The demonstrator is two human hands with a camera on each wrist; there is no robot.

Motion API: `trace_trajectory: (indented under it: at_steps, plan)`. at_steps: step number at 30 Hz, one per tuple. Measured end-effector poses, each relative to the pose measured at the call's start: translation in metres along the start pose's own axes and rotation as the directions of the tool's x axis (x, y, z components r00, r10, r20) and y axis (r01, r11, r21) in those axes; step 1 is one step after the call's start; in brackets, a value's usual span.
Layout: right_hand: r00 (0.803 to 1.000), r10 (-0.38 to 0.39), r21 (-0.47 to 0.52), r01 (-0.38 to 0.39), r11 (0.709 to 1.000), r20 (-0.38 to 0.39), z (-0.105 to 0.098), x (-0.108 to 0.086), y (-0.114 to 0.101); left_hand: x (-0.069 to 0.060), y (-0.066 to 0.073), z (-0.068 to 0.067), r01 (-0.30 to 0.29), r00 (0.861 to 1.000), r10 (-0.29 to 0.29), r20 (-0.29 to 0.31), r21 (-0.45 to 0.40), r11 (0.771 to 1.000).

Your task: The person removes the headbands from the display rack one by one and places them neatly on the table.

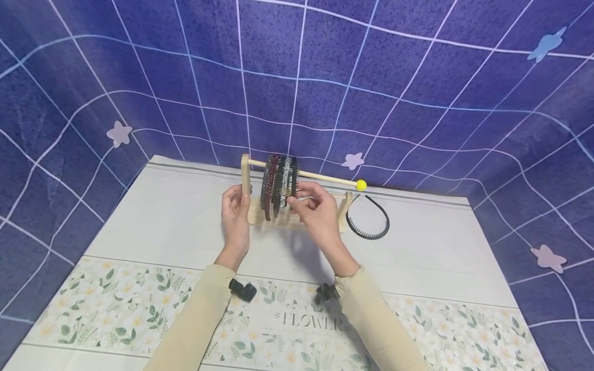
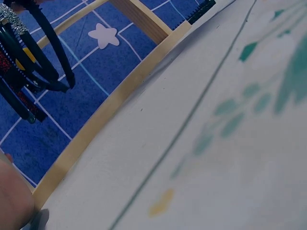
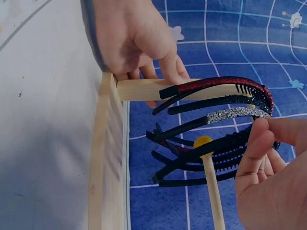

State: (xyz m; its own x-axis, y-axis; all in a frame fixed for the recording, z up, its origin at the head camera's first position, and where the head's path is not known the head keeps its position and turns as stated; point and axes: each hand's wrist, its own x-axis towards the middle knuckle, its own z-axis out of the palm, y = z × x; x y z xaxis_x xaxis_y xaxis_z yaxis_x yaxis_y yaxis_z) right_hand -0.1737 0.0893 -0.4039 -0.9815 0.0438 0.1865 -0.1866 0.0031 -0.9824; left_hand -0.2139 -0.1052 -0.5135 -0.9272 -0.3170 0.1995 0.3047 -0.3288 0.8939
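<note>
Rack (image 1: 256,215), its left post (image 1: 246,175) gripped by left fingers (image 1: 230,195); hairbands (image 1: 279,180), on the rack's rod (image 1: 327,178), right fingers (image 1: 312,188) pinching at them, apparently settling one; loose band (image 1: 369,237), right of the rack, next likely calling for pickup and threading.

The left sleeve (image 1: 187,319) and the right sleeve (image 1: 378,319) are both long, plain and pale beige, fairly close-fitting, and end short of the hands. The left hand (image 1: 235,219) and the right hand (image 1: 321,214) are bare. Near the left sleeve's end sits a small black camera (image 1: 246,291), blocky with rounded corners; near the right sleeve's end sits a 2nd black camera (image 1: 326,292), its outline unclear.
</note>
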Motion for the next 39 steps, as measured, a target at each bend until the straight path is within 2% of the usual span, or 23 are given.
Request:
trace_trajectory:
  at_steps: [10,18,39]
  plan:
    - [1.000,-0.022,-0.002,0.022,1.000,-0.012,-0.007,-0.001,-0.005,-0.001,0.001,0.001,-0.021,1.000,0.021,0.012,-0.010,1.000]
    - [0.999,-0.024,0.023,0.025,0.999,-0.039,-0.015,-0.002,-0.013,-0.001,0.000,-0.001,-0.010,1.000,0.010,0.017,0.009,1.000]
    - [0.993,-0.084,0.087,0.091,0.992,-0.078,-0.029,-0.005,-0.035,0.000,-0.002,0.000,-0.009,1.000,0.009,0.003,0.015,1.000]
